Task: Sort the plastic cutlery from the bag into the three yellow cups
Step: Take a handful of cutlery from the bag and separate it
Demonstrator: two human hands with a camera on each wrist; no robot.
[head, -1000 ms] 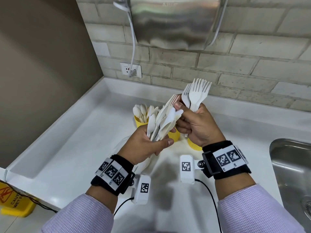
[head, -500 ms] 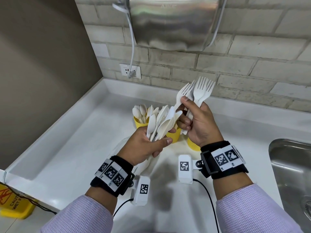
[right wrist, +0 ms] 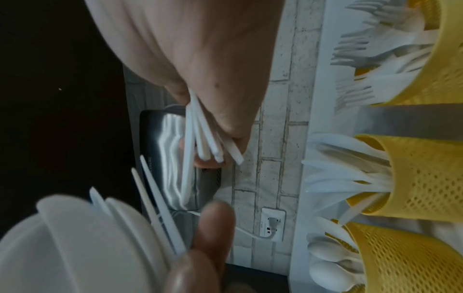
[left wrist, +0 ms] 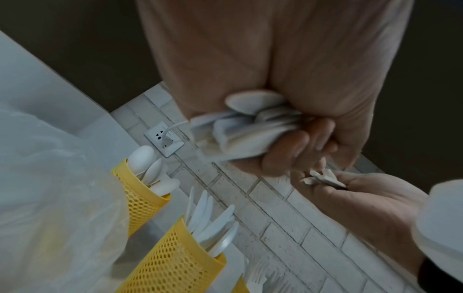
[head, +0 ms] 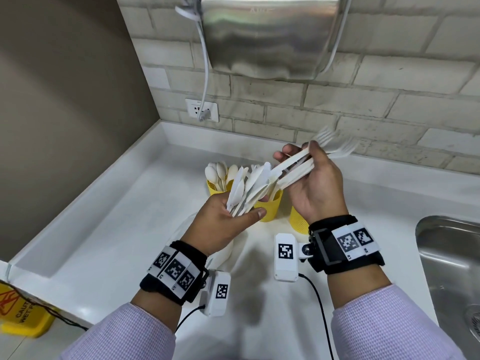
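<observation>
My left hand (head: 233, 216) grips a mixed bundle of white plastic spoons and knives (head: 246, 188) above the cups; the left wrist view shows the fingers curled round the bundle (left wrist: 250, 128). To its right, my right hand (head: 306, 165) holds several white forks (head: 335, 146), palm up, tines pointing right toward the wall; their handles (right wrist: 200, 138) show in the right wrist view. Three yellow mesh cups stand behind: one with spoons (head: 217, 187), a middle one with knives (head: 270, 207), and a right one (head: 298, 222), half hidden by my wrist, with forks (right wrist: 426, 59). The clear bag (left wrist: 50, 178) lies under my left hand.
A steel sink (head: 454, 268) lies at the right. On the brick wall hang a metal hand dryer (head: 270, 35) and a socket (head: 202, 110) with a plugged cord. The white counter has a raised rim (head: 104, 183) at left and back. A yellow wet-floor sign (head: 20, 313) stands below.
My right hand has drawn away from the left hand's bundle to the right and turned palm up, tipping its forks from upright to lying toward the wall. The left hand has stayed in place.
</observation>
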